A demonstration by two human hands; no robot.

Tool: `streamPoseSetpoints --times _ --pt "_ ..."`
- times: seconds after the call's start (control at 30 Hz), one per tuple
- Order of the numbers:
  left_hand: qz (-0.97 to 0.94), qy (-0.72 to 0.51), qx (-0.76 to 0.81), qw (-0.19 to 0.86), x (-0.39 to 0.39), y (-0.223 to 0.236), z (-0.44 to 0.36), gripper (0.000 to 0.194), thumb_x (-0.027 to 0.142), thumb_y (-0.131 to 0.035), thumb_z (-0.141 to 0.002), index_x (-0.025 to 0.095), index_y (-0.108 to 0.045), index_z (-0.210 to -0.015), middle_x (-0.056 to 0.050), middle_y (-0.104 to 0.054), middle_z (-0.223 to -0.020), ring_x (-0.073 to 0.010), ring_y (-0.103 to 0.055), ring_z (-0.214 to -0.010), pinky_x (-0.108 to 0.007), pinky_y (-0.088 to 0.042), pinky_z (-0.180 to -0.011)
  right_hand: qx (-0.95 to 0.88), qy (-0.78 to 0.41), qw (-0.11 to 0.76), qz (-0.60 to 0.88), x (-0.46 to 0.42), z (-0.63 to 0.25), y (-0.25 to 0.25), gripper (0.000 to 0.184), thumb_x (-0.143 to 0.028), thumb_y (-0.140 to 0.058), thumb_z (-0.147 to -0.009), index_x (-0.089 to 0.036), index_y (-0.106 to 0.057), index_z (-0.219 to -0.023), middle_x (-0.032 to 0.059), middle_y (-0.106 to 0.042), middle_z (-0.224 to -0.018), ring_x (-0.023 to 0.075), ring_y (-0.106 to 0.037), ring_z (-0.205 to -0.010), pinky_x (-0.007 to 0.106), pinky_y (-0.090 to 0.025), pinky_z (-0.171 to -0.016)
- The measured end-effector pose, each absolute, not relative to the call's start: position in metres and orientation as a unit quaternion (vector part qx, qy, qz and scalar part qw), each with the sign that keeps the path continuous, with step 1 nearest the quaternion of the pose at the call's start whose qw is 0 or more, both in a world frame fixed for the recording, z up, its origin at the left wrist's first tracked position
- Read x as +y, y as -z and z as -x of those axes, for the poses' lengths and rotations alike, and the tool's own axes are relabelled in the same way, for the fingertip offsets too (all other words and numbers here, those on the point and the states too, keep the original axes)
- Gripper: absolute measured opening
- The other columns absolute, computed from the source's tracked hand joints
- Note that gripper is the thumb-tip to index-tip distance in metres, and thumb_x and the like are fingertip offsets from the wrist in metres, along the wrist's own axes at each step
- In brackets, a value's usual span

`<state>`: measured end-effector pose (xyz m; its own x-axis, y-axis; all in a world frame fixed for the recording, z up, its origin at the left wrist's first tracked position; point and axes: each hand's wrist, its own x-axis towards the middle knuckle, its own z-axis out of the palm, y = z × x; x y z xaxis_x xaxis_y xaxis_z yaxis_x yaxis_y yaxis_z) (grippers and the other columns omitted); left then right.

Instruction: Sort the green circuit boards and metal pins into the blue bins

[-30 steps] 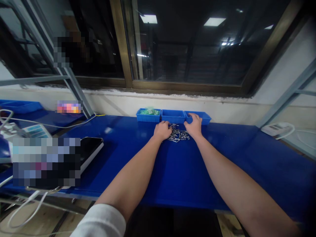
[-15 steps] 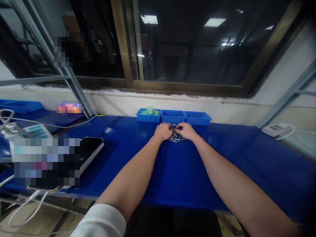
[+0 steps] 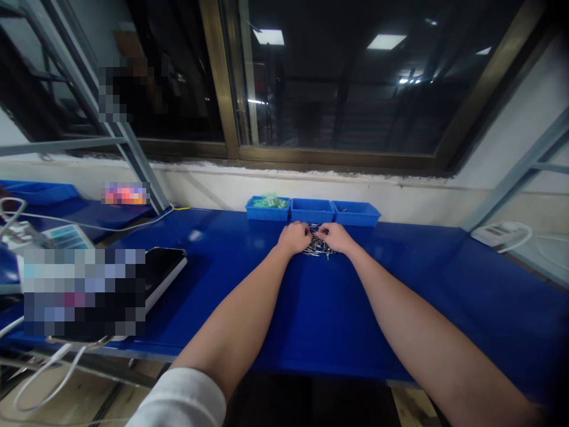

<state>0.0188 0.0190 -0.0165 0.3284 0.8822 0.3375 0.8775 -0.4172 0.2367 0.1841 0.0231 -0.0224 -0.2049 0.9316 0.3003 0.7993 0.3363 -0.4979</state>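
Note:
A loose pile of thin, shiny metal pieces (image 3: 317, 249), like screws or pins, lies on the blue tabletop (image 3: 306, 314). At the pile's left side is my left hand (image 3: 295, 237), its fingers curled inward over the pieces. My right hand (image 3: 336, 238) touches the right side, with thumb and fingers bent together. Whatever the fingertips hold is too small to make out. Just behind the hands stands a blue middle bin (image 3: 312, 205). Beside it, a right bin (image 3: 358, 212) has a few small dark pieces inside.
A left blue bin (image 3: 255, 212) contains green-tinted plastic bags (image 3: 272, 202). To my left lies a dark-screened device (image 3: 165, 264) with white cables. A white box with a cord (image 3: 495, 233) sits far right. Metal frame posts (image 3: 140, 163) rise before the window.
My fingers have shifted slightly over the pile, and some metal pieces at its front edge lie differently. Both arms stay almost in place.

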Motion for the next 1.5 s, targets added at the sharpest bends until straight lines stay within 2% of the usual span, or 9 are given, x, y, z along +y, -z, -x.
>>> streamPoseSetpoints --times 0.4,0.5,0.63,0.97,1.1,1.2,1.33,1.5 --pt "-0.841 -0.254 0.479 0.007 0.015 0.014 -0.019 0.024 0.023 -0.042 -0.087 0.018 -0.065 -0.088 -0.006 -0.062 -0.097 -0.0162 -0.058 -0.092 -0.026 -0.043 -0.085 -0.764 -0.091 0.319 0.553 0.024 -0.184 0.023 0.03 -0.038 -0.046 -0.085 -0.018 -0.064 -0.072 0.006 -0.067 -0.075 0.0176 -0.059 -0.07 0.027 -0.039 -0.065" --pt "-0.835 -0.262 0.483 0.009 0.017 0.015 -0.018 0.021 0.021 -0.042 -0.087 0.018 -0.063 -0.089 -0.006 -0.062 -0.096 -0.0165 -0.058 -0.09 -0.027 -0.044 -0.083 -0.745 -0.143 0.38 0.53 0.024 -0.185 0.024 0.024 -0.037 -0.051 -0.081 -0.017 -0.062 -0.075 0.0047 -0.066 -0.073 0.0162 -0.059 -0.068 0.027 -0.042 -0.065" --pt "-0.831 -0.275 0.484 0.009 0.02 0.017 -0.018 0.016 0.021 -0.045 -0.086 0.018 -0.061 -0.089 -0.006 -0.063 -0.095 -0.0181 -0.058 -0.09 -0.029 -0.044 -0.082 -0.718 -0.228 0.459 0.47 0.024 -0.187 0.024 0.02 -0.035 -0.063 -0.069 -0.016 -0.063 -0.077 0.0033 -0.066 -0.072 0.0156 -0.059 -0.067 0.029 -0.046 -0.068" --pt "-0.832 -0.298 0.467 0.017 0.02 0.019 -0.017 0.012 0.019 -0.049 -0.083 0.019 -0.057 -0.091 -0.005 -0.063 -0.095 -0.0182 -0.059 -0.089 -0.029 -0.045 -0.08 -0.681 -0.275 0.5 0.46 0.019 -0.192 0.016 0.02 -0.037 -0.067 -0.064 -0.018 -0.071 -0.07 0.0027 -0.07 -0.072 0.0194 -0.062 -0.074 0.031 -0.046 -0.073" --pt "-0.815 -0.299 0.496 0.02 0.018 0.017 -0.017 0.02 0.023 -0.048 -0.084 0.019 -0.055 -0.103 -0.006 -0.063 -0.104 -0.0196 -0.058 -0.096 -0.03 -0.044 -0.085 -0.648 -0.212 0.544 0.489 0.017 -0.193 0.014 0.019 -0.035 -0.064 -0.065 -0.017 -0.071 -0.068 0.0033 -0.069 -0.068 0.0198 -0.062 -0.07 0.031 -0.045 -0.071" --pt "-0.798 -0.295 0.525 0.015 0.018 0.016 -0.017 0.026 0.024 -0.048 -0.084 0.018 -0.054 -0.109 -0.008 -0.062 -0.109 -0.0211 -0.058 -0.1 -0.031 -0.044 -0.088 -0.61 -0.102 0.58 0.53 0.017 -0.195 0.009 0.017 -0.03 -0.06 -0.067 -0.017 -0.071 -0.07 0.004 -0.069 -0.07 0.0201 -0.06 -0.071 0.032 -0.045 -0.073" --pt "-0.792 -0.286 0.538 0.014 0.018 0.015 -0.017 0.029 0.023 -0.047 -0.084 0.018 -0.053 -0.111 -0.009 -0.061 -0.111 -0.0222 -0.058 -0.101 -0.033 -0.044 -0.088 -0.539 0.047 0.597 0.593 0.018 -0.2 0.004 0.023 -0.025 -0.056 -0.067 -0.017 -0.071 -0.082 0.0064 -0.069 -0.077 0.0237 -0.056 -0.084 0.036 -0.042 -0.083" --pt "-0.792 -0.272 0.546 0.019 0.017 0.015 -0.017 0.031 0.022 -0.047 -0.083 0.018 -0.053 -0.113 -0.009 -0.06 -0.112 -0.0219 -0.058 -0.101 -0.033 -0.043 -0.089 -0.525 0.099 0.569 0.625 0.021 -0.207 0.005 0.035 -0.021 -0.052 -0.067 -0.014 -0.067 -0.098 0.0099 -0.067 -0.094 0.0273 -0.048 -0.097 0.04 -0.037 -0.09"
